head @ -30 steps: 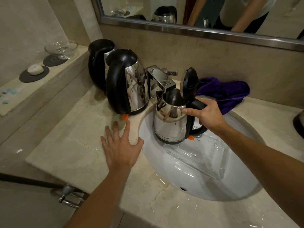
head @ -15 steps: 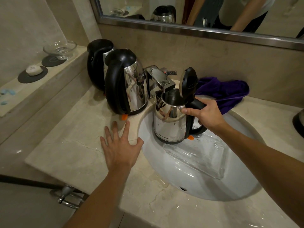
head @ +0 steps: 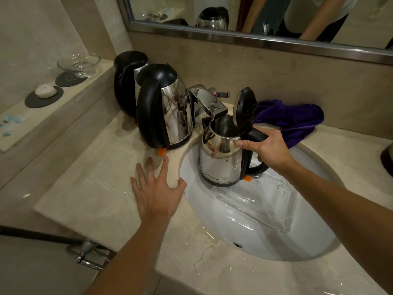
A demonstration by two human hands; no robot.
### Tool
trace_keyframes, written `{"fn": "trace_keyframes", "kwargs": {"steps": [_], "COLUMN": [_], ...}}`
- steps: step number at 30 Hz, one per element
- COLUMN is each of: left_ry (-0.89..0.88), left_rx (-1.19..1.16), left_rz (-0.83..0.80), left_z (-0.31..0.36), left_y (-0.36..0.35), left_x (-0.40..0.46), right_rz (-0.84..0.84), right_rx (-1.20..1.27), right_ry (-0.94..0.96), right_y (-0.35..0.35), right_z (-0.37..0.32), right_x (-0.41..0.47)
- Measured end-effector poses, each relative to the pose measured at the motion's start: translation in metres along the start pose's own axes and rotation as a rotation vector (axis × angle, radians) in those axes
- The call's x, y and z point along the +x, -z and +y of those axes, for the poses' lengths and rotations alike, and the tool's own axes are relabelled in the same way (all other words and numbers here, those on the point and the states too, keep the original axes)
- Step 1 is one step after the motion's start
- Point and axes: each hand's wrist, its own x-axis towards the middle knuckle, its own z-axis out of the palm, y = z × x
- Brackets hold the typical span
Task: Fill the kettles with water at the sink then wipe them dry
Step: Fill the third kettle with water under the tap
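A small steel kettle [head: 220,160] with a black handle hangs over the white sink [head: 265,245], its lid [head: 245,105] flipped up and its mouth under the chrome faucet [head: 209,104]. My right hand [head: 269,149] grips its handle. My left hand [head: 158,189] rests flat, fingers spread, on the marble counter [head: 89,201] beside the sink rim. A larger steel kettle [head: 163,107] stands on the counter left of the faucet, and a third kettle [head: 125,81] stands behind it. A purple cloth [head: 291,119] lies behind the sink.
A clear glass tray [head: 255,203] lies in the basin under the held kettle. On the left ledge sit a glass dish [head: 78,62] and a soap [head: 45,91] on dark coasters. A dark object [head: 387,160] is at the right edge. A mirror [head: 255,20] hangs above.
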Motion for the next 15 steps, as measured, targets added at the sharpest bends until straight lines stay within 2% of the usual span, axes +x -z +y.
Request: {"fn": "trace_keyframes", "kwargs": {"steps": [15], "left_ry": [0.002], "left_rx": [-0.001], "left_rz": [-0.01], "left_z": [0.0001], "left_y": [-0.0014], "left_x": [0.0011], "right_rz": [0.007], "right_rx": [-0.015], "right_ry": [0.003], "right_y": [-0.0004], "right_z": [-0.0011], "right_x": [-0.0004]}}
